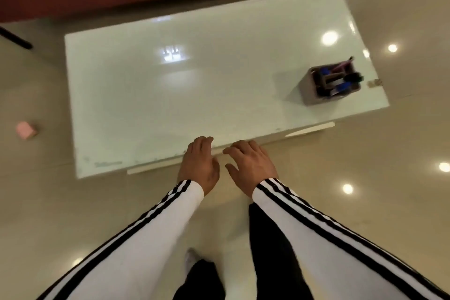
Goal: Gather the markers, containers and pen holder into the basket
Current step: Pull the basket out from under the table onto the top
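You wear long white sleeves. Your left sleeve (pixel 151 238) and right sleeve (pixel 323 243) are smooth, fairly snug cloth. Each carries three black stripes (pixel 146 215) along its outer side, running lengthwise from the near edge of the view up to the wrist. The stripes are narrow and parallel, with thin white bands between them. Each cuff (pixel 196 193) is a plain white edge where the stripes stop. Beyond the cuffs your left hand (pixel 199 163) and right hand (pixel 250 165) are bare. Under the sleeves your trousers (pixel 272 251) are black and look loose. By the left trouser leg a white sock or shoe tip (pixel 191 259) shows; blur hides which.
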